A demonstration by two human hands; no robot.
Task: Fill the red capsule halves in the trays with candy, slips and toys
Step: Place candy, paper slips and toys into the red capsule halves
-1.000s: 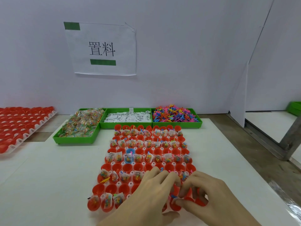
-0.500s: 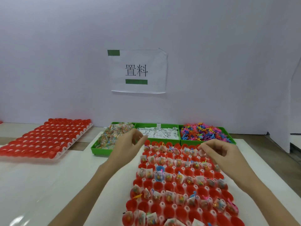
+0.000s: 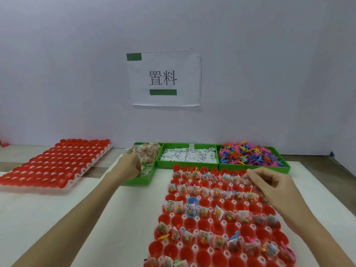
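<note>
Red capsule halves (image 3: 229,206), green bins (image 3: 187,164), multicoloured toys (image 3: 250,156), white slips (image 3: 187,156).

A white paper sign (image 3: 163,79) taped to the wall reads "置料" in black

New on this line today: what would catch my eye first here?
The tray of red capsule halves in front, many already holding candy packets. Behind it, three green bins: candy, white slips, bright toys. The left hand reaches into the candy; the right hand hovers over the tray.
</note>
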